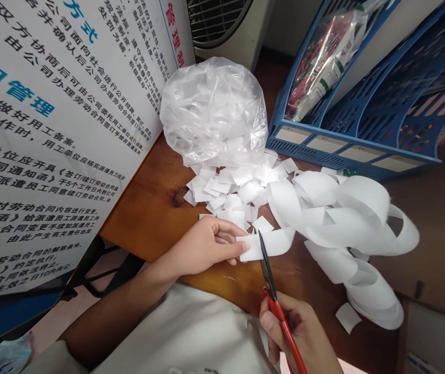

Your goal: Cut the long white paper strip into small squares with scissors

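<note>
The left hand (206, 246) pinched one white paper strip (339, 218) above the surface (148, 218); the right hand (300, 332) gripped one pair of red-handled scissors (274, 291) against it, beside one bag (214, 109) and countless cut pieces (230, 189).

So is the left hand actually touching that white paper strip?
Touching. The head view shows the left hand pinching the end of the paper strip between its fingertips, beside the scissors blades.

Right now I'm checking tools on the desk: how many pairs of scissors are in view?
1. The red-handled scissors are in the right hand, blades at the paper strip pinched by the left hand. Others may be hidden under the paper.
</note>
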